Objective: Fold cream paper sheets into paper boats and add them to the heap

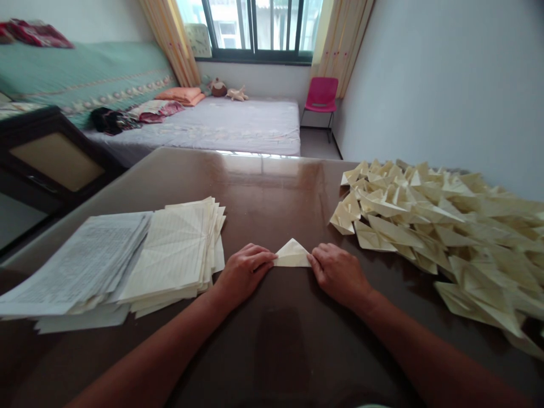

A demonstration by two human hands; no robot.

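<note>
A small cream sheet of folded paper (pixel 292 255) lies on the brown table with its peak pointing away from me and a straight edge towards me. My left hand (pixel 249 266) pinches its left corner between thumb and fingers. On the opposite side my right hand (pixel 338 271) grips the right corner in the same way. Left of my left hand lies a stack of creased cream lined sheets (pixel 172 249). Beyond my right hand spreads a big heap of folded paper pieces (pixel 425 215), shaped like little boats.
A stack of printed white pages (pixel 80 263) overlaps the cream sheets on the left. The glossy table (pixel 259 195) reaches towards a bed (pixel 255 122). A pink chair (pixel 322 96) stands by the right wall, and a dark cabinet (pixel 51 153) is at left.
</note>
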